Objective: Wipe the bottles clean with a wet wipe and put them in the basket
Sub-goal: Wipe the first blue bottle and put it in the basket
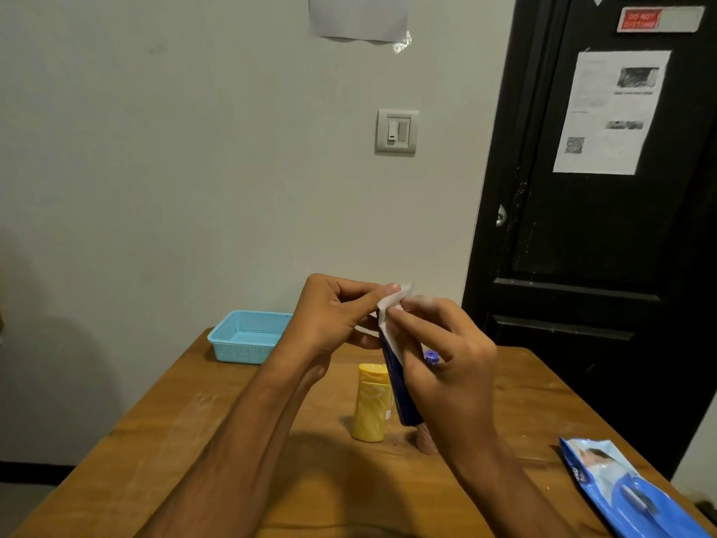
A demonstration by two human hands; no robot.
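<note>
My hands hold a dark blue bottle point(399, 394) tilted in the air above the wooden table point(186, 429). My right hand point(450, 366) grips the bottle, its fingers pressing a white wet wipe point(389, 305) onto the upper part. My left hand point(329, 316) pinches the wipe at the bottle's top end. A yellow bottle point(370, 405) stands upright on the table just below my hands. Behind my right hand I see a purple cap point(431, 358) and the base of a brownish bottle point(426, 442), both mostly hidden. The light blue basket point(232, 343) sits at the table's far left corner with nothing visible inside.
A blue pack of wet wipes point(628, 495) lies at the table's right front edge. The table stands against a pale wall, with a black door point(582, 227) to the right behind it.
</note>
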